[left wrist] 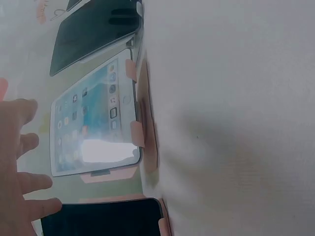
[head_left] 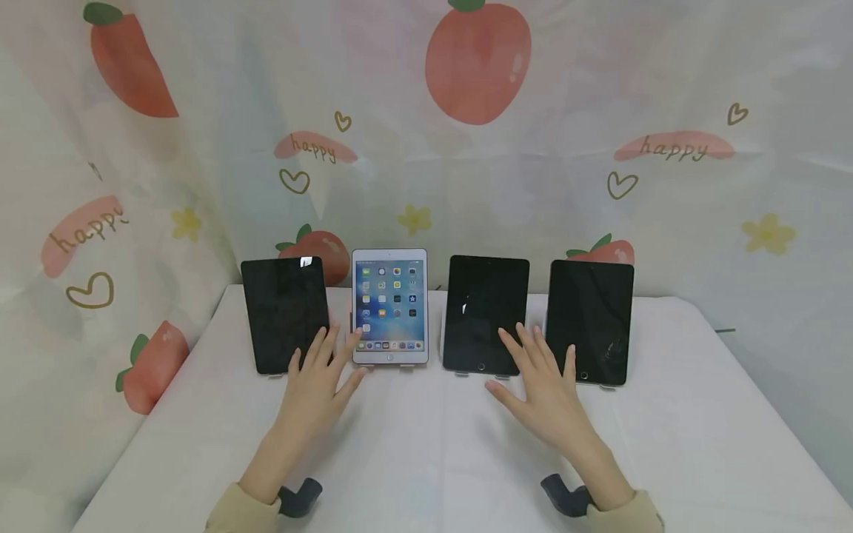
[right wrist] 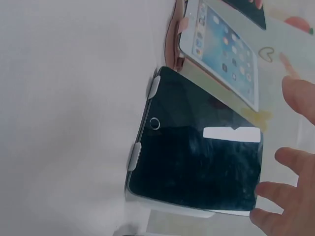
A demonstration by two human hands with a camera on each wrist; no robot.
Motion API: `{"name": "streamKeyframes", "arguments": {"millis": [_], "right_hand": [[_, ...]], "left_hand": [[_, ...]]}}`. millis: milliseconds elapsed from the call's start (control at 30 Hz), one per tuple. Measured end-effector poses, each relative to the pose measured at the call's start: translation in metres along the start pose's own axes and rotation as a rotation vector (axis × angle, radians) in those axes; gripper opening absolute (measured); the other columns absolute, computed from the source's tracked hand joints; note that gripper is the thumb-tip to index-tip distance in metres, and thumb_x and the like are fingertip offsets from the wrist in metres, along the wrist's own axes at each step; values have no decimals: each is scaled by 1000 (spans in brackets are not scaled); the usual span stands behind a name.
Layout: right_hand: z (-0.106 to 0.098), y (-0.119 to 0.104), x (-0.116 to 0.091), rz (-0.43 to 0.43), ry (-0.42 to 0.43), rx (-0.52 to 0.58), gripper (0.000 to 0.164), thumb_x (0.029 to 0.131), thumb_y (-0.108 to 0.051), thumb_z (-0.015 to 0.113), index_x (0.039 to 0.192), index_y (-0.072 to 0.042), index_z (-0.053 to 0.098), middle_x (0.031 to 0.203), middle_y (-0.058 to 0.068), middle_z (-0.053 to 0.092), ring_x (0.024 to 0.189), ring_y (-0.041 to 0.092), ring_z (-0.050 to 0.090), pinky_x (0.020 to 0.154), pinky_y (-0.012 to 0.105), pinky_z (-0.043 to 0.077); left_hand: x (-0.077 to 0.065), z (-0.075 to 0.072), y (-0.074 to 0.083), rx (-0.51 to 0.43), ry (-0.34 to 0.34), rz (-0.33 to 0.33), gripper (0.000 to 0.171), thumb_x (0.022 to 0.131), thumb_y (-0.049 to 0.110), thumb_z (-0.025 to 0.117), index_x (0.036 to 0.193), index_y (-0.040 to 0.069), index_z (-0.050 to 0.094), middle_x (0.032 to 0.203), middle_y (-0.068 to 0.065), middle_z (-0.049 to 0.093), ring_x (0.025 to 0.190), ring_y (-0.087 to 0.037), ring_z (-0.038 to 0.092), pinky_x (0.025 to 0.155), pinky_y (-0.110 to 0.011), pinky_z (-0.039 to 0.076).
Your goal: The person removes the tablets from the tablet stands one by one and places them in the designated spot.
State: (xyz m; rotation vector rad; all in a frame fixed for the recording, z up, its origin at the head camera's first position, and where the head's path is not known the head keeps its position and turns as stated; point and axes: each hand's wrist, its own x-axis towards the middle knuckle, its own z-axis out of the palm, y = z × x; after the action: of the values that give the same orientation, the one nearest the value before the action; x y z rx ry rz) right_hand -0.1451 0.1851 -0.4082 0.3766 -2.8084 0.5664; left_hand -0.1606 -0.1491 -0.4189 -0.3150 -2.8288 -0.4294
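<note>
The white tablet (head_left: 389,306) stands second from the left in a row of four, leaning back, its lit screen showing app icons on blue. Your left hand (head_left: 309,396) is nearest it: in the head view the index fingertip overlaps its lower left edge, while other fingertips overlap the lower right part of the leftmost black tablet (head_left: 283,311). Those fingers are spread wide, nearly straight, and have hold of nothing; whether any tip touches glass, you cannot tell. Your right hand (head_left: 549,403) is spread likewise and grips nothing, its index and middle fingers in front of the lower right part of the third tablet (head_left: 483,303), its little finger over the lower left of the rightmost tablet (head_left: 593,318); contact is again unclear. Pinkish clips (left wrist: 137,133) catch the white tablet's lower edge. You have a white cloth (head_left: 413,459) beneath, and a fruit-printed backdrop (head_left: 486,178) behind the row.
</note>
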Motion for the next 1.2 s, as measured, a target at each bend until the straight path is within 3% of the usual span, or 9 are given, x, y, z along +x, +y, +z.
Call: {"name": "streamKeyframes", "arguments": {"millis": [433,700,1200], "right_hand": [[12,-21,8,1,5,120,74,88,-41,66,150,-23,31,157,12,29,148,37,19,111,72,0],[22,-33,14,-4,18,219,71,89,-38,65,150,-22,32,157,11,32,148,34,21,113,69,0],[41,-55,25,-21,46,380,57,96,-34,55,147,-15,38,154,10,37,146,30,28,116,64,9]], "left_hand": [[-2,-4,-16,-72,-29,-82,60,96,41,53,149,22,33,159,-13,24,147,-37,21,110,-70,20],[-5,-7,-27,-82,22,-113,62,96,37,54,151,23,29,158,-16,25,145,-39,22,109,-71,21],[-8,-17,-42,-108,128,-136,61,97,34,54,151,21,30,156,-21,28,142,-44,25,105,-73,24]]}}
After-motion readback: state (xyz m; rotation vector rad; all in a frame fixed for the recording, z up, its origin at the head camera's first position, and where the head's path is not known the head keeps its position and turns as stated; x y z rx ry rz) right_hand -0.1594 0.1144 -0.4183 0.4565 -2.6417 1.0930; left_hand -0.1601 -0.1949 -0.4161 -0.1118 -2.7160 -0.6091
